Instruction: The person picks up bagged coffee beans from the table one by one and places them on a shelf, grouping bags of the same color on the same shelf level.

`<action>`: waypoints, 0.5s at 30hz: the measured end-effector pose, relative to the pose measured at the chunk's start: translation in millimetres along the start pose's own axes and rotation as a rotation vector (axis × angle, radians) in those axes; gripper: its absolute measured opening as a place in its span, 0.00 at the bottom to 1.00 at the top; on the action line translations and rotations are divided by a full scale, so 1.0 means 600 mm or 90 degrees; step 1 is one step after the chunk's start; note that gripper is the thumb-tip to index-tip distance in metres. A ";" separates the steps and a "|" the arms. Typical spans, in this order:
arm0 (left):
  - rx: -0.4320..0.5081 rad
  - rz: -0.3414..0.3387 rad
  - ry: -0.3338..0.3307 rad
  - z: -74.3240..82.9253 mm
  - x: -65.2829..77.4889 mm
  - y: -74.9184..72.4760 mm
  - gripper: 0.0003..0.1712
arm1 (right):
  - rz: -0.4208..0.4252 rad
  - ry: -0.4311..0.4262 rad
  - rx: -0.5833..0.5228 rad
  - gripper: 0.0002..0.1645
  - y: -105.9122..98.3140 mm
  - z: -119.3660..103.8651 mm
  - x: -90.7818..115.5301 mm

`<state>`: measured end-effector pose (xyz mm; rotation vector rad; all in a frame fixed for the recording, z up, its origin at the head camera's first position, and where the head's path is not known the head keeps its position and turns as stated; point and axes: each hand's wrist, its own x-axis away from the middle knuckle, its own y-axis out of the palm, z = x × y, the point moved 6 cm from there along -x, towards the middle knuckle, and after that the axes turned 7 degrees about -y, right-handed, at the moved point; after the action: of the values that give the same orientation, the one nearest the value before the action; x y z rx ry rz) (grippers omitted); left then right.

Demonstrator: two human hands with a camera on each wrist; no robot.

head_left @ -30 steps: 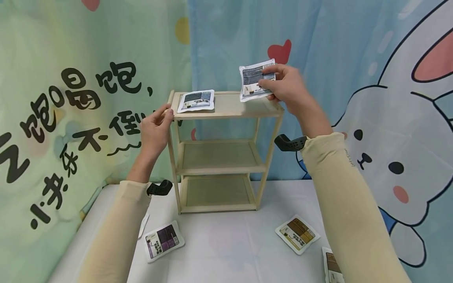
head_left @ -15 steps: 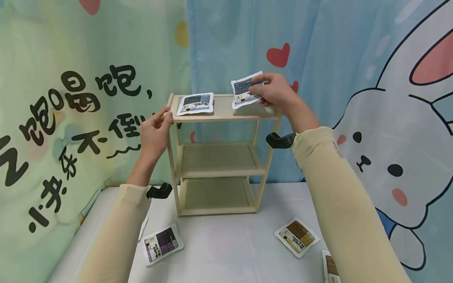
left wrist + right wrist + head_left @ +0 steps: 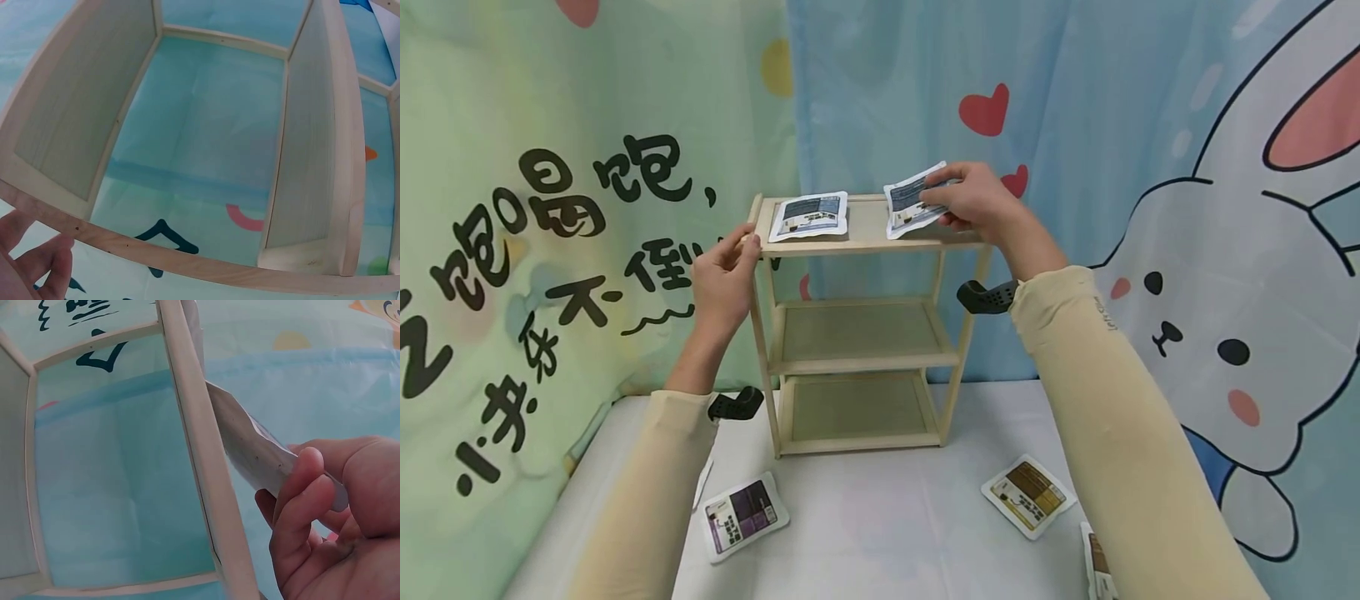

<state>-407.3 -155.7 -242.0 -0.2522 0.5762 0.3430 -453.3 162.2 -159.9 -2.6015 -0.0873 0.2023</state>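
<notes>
A three-tier wooden shelf rack (image 3: 865, 365) stands on the table. At the rack's top left corner my left hand (image 3: 724, 279) pinches the frame; in the left wrist view its fingers (image 3: 59, 253) meet a wooden post. My right hand (image 3: 977, 200) grips a white sachet with a blue-grey label (image 3: 908, 204) by its right side. That sachet is tilted, its left end low at the top board. In the right wrist view the sachet's pale back (image 3: 250, 447) reaches the board's edge. A similar sachet (image 3: 809, 217) lies flat on the top board's left part.
On the table, a purple-labelled sachet (image 3: 745, 517) lies front left and a brown-and-yellow one (image 3: 1028, 497) front right. Another brown-labelled sachet (image 3: 1099, 567) is partly hidden by the right sleeve. Printed curtains (image 3: 880, 100) hang behind the rack.
My right hand has moved left and down with the sachet, from above the rack's right end to the top board. The left hand keeps its place at the corner.
</notes>
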 end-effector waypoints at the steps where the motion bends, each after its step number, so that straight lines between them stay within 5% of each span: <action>1: 0.002 -0.002 0.000 0.001 0.000 0.001 0.24 | 0.000 0.000 0.002 0.29 0.000 0.000 0.000; 15: 0.001 0.001 0.004 0.003 0.002 0.001 0.23 | -0.023 0.055 0.003 0.30 -0.006 0.004 0.007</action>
<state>-405.8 -154.6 -241.4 -0.2516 0.5822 0.3436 -449.7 166.8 -160.9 -2.5981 -0.1035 0.0761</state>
